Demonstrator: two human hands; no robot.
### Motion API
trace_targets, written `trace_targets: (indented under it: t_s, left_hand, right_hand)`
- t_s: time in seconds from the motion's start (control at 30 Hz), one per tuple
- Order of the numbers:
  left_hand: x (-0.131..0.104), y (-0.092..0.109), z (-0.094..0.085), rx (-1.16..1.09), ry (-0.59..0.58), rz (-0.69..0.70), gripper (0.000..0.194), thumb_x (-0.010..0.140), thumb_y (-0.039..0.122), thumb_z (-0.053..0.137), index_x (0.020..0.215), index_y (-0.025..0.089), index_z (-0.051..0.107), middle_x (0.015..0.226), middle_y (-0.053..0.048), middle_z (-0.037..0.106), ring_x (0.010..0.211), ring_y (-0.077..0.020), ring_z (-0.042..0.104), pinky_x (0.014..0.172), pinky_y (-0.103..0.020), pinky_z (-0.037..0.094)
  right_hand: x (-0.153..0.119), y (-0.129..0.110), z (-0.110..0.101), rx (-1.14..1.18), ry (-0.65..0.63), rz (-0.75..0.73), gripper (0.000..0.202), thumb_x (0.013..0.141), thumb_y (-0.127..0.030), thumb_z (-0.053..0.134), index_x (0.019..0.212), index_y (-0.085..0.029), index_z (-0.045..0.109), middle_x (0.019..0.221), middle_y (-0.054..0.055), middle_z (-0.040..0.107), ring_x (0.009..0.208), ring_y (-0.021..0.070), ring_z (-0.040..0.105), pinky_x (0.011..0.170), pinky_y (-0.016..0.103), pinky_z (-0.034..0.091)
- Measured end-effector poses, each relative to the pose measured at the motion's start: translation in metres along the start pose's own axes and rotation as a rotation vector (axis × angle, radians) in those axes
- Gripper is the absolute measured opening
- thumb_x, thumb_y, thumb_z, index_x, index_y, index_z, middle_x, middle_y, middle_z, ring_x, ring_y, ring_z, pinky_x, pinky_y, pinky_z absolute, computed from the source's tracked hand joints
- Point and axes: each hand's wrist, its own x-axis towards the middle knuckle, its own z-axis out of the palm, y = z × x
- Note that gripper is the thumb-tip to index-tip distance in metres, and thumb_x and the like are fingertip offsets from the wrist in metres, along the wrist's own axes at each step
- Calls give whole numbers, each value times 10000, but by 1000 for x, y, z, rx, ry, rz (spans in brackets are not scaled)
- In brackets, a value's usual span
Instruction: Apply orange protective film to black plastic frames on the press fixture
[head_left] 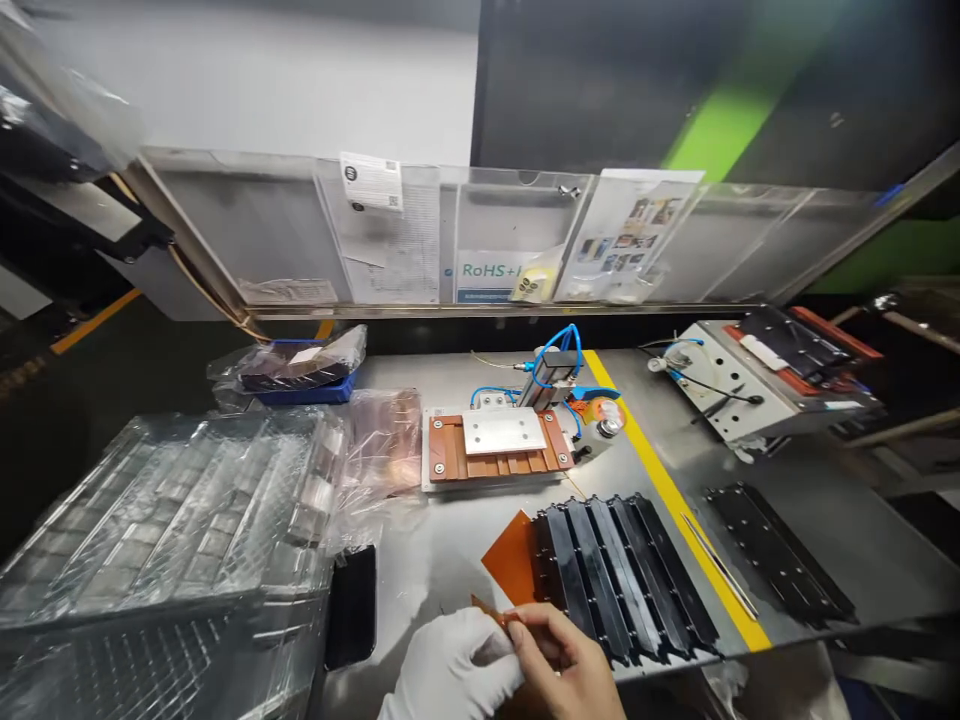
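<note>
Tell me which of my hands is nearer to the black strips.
Right. Your bare right hand is just left of the black strips, at their near end; your gloved left hand is farther left.

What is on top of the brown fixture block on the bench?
A flat silver metal plate lies over the middle of the brown fixture block. Slots show below its front edge; what the plate covers cannot be seen.

Left hand (459,655): plain white glove (431,668), matte, soft-looking, covering fingers, thumb and back of hand; loose creases and small folds along finger and thumb sections, smoother over back. Right hand (574,668): bare, fingers and thumb uncovered. Sleeves out of view.
</note>
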Motion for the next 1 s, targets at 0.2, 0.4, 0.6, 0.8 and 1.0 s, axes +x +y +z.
trace_targets:
  t_s: [0.2,0.4,0.6,0.8,1.0]
  left_hand:
    - [-2,11,13,-40,-78,1,339,849,471,534,742,190,692,739,-22,621,672,-119,529,658,-185,418]
    - [-6,32,37,143,-90,67,304,849,382,526,658,160,603,651,14,538,608,-81,436,564,-205,292]
    - [-7,96,63,113,-139,170,213,846,345,600,699,200,653,688,43,576,639,-60,494,576,-178,299]
    - [-5,147,123,361,-203,405,108,820,248,636,715,232,653,618,61,516,550,-49,399,500,-204,224]
    - [6,169,200,606,-178,484,154,853,339,587,740,263,659,624,49,547,521,-69,395,482,-237,213]
  right_hand:
    - [-19,-12,-18,-7,27,26,432,793,-571,607,911,-157,646,821,68,682,747,140,644,688,191,478]
    - [-37,-7,-41,-70,177,-60,390,786,-559,616,765,-169,625,674,20,624,602,99,590,596,168,438]
    - [-66,-17,-102,316,109,61,425,669,-548,753,872,-193,635,805,31,666,761,119,616,698,179,446]
    - [-105,-18,-171,433,152,20,439,650,-573,750,746,-165,619,689,0,591,652,96,513,624,189,374]
    - [-134,12,-231,316,327,-64,480,731,-635,648,746,-159,584,674,17,595,621,109,510,600,208,366]
